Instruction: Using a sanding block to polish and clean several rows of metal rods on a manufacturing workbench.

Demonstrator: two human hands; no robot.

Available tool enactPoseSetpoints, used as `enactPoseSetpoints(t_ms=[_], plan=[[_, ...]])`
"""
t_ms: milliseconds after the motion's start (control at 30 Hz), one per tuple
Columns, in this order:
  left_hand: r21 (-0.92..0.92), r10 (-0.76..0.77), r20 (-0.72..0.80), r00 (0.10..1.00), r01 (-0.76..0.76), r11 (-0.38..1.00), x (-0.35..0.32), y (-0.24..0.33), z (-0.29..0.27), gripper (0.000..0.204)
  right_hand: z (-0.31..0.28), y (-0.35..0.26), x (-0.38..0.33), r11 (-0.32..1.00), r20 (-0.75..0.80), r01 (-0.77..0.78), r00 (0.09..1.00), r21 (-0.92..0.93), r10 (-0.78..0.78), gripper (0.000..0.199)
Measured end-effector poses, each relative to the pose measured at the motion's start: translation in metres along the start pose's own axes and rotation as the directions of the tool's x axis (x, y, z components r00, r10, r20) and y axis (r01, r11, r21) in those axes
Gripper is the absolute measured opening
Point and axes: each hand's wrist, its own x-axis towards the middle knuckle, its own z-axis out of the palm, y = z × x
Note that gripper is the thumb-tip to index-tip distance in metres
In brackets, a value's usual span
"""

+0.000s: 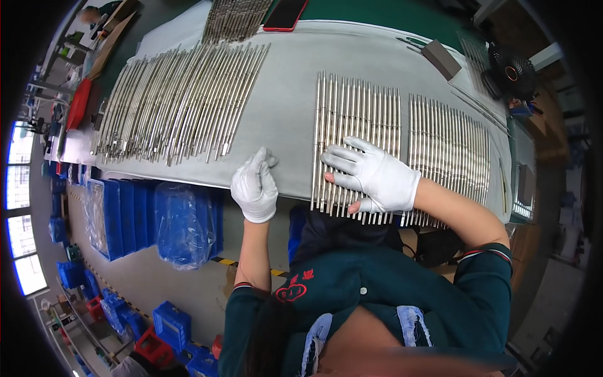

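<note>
My right hand [375, 179], in a white glove with bare tips on the thumb and one finger, lies with fingers spread across a row of slim metal rods [358, 110]. These rods lie side by side, and their near ends reach the table's front edge. At that edge, left of the row, my gloved left hand [255, 187] is raised with its fingers curled together; no rod shows in it. A second group of metal rods [449, 147] lies just to the right. On the left spreads a larger, less even batch of rods [182, 100].
More rods [235, 19] lie at the back beside a red-edged phone [286, 14]. A dark grey block [441, 60] and a black fan [512, 70] stand at the far right of the grey-covered table [282, 94]. Blue crates [125, 217] and a clear plastic bag [185, 226] are below its front left edge.
</note>
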Motion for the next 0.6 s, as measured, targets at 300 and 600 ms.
enactPoseSetpoints(t_ms=[300,600], plan=[[-0.029,-0.017,-0.008,1.0,0.017,0.999,0.002,0.003,0.002,0.026,0.011,-0.003,0.028,1.0,-0.086,0.02,0.996,0.018,-0.018,0.076],[0.039,0.036,-0.046,0.998,-0.035,0.999,-0.004,-0.004,0.005,0.025,0.02,-0.006,0.063,0.999,-0.167,0.036,0.985,-0.017,-0.038,0.068]])
